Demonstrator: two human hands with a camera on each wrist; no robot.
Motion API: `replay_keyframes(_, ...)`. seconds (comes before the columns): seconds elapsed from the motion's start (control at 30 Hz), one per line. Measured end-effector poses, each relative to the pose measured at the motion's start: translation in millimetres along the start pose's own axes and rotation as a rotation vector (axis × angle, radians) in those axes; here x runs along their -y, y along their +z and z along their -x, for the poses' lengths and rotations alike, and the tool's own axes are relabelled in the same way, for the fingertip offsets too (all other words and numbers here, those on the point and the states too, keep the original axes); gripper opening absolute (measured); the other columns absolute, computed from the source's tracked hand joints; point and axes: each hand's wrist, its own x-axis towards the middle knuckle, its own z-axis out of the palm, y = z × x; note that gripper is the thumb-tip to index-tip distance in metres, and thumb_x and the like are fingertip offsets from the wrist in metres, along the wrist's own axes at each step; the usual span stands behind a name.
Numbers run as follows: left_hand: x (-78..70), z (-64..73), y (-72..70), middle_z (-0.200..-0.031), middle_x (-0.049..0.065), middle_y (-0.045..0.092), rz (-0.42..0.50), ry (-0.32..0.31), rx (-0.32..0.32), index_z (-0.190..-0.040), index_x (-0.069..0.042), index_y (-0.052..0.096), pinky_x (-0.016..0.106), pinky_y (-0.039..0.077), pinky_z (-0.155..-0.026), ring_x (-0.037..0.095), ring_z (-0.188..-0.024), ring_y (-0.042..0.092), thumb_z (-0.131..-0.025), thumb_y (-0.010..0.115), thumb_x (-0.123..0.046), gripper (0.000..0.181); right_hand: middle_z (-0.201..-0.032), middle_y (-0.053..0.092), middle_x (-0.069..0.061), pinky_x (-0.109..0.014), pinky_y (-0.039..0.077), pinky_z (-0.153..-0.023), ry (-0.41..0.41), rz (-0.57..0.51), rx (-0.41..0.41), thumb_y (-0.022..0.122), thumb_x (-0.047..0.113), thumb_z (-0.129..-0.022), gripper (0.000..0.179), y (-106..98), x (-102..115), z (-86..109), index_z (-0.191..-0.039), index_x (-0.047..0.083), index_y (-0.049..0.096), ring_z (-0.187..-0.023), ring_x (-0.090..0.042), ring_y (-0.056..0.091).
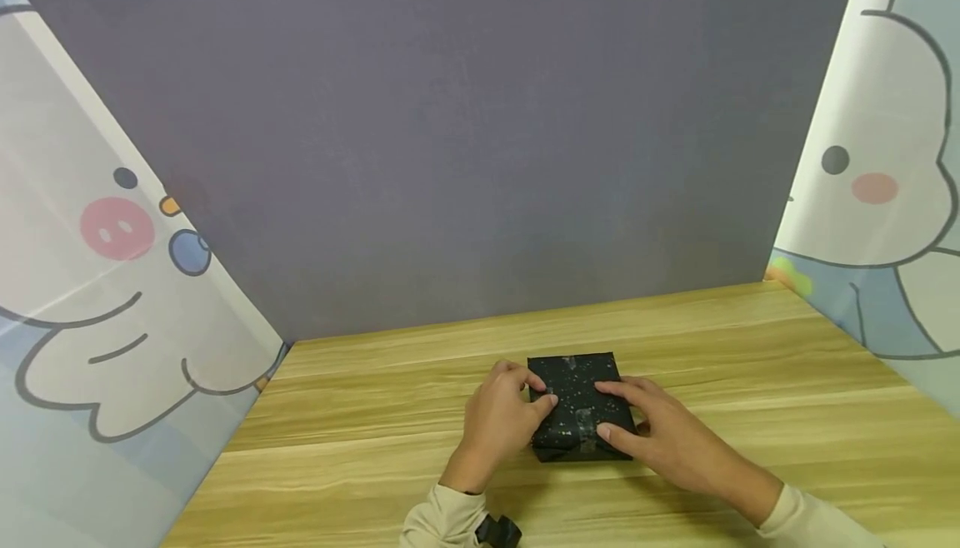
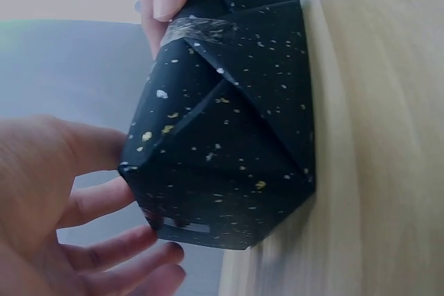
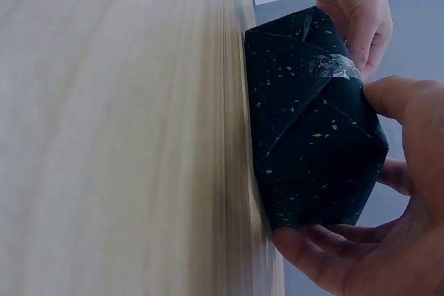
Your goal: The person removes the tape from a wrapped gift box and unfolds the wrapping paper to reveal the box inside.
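A box wrapped in black paper with white and gold flecks lies on the wooden table. Clear tape runs over its near top edge, and folded paper flaps form its near side. My left hand touches the top near the left edge with thumb and index finger, while its other fingers hang loosely beside the left end. With my right hand I hold the box's right end. The right thumb lies by the tape, one finger rests on top, and other fingers curl round the side.
The wood-grain table runs back to a plain grey wall panel. Cartoon-printed sheets stand at the left and right. A black band sits on the left wrist over a light sleeve.
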Motion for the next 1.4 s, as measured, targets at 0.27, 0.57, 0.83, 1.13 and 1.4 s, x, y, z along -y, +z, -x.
replay_keyframes(0.27, 3.4, 0.2, 6.7, -0.106, -0.004, 0.066, -0.036, 0.041, -0.091, -0.086, -0.025, 0.075, 0.027, 0.045, -0.055, 0.007, -0.065, 0.056, -0.084, 0.082, -0.038, 0.015, -0.144, 0.045, -0.021, -0.044, 0.053, -0.079, -0.001, 0.014, 0.014, 0.063, 0.055, -0.095, 0.062, -1.8, 1.3, 0.1, -0.144, 0.020, 0.054, -0.113, -0.033, 0.057)
replay_keyframes(0.57, 1.6, 5.2, 10.6, -0.108, -0.004, 0.069, -0.093, 0.137, -0.174, -0.082, -0.024, 0.078, 0.028, 0.052, -0.057, 0.016, -0.082, 0.069, -0.085, 0.081, -0.032, 0.009, -0.143, 0.046, -0.019, -0.035, 0.054, -0.077, -0.014, 0.018, 0.019, 0.064, 0.054, -0.095, 0.062, 0.3, -1.1, 0.0, -0.144, 0.018, 0.054, -0.110, -0.027, 0.059)
replay_keyframes(0.83, 2.0, 4.8, 9.2, -0.111, -0.003, 0.069, -0.084, 0.127, -0.155, -0.082, -0.023, 0.076, 0.029, 0.052, -0.058, 0.018, -0.083, 0.069, -0.089, 0.079, -0.031, 0.011, -0.141, 0.048, -0.018, -0.037, 0.054, -0.076, -0.031, 0.029, -0.003, 0.064, 0.053, -0.095, 0.060, 1.1, -0.7, -0.3, -0.143, 0.018, 0.055, -0.105, -0.024, 0.060)
replay_keyframes(1.13, 4.1, 2.8, 10.6, -0.115, -0.001, 0.068, -0.032, 0.111, -0.135, -0.078, -0.021, 0.074, 0.029, 0.049, -0.055, 0.021, -0.081, 0.068, -0.090, 0.076, -0.026, 0.014, -0.142, 0.048, -0.020, -0.041, 0.054, -0.077, -0.031, 0.039, -0.006, 0.064, 0.054, -0.095, 0.061, 0.5, -0.1, 0.0, -0.143, 0.018, 0.055, -0.108, -0.028, 0.060)
replay_keyframes(1.4, 5.2, 2.4, 9.9, -0.116, 0.001, 0.067, -0.030, 0.146, -0.117, -0.076, -0.020, 0.072, 0.025, 0.047, -0.054, 0.016, -0.072, 0.064, -0.092, 0.073, -0.023, 0.016, -0.140, 0.051, -0.014, -0.036, 0.053, -0.076, -0.039, 0.036, -0.012, 0.064, 0.053, -0.095, 0.060, 1.0, 0.0, 0.7, -0.143, 0.019, 0.055, -0.106, -0.022, 0.059)
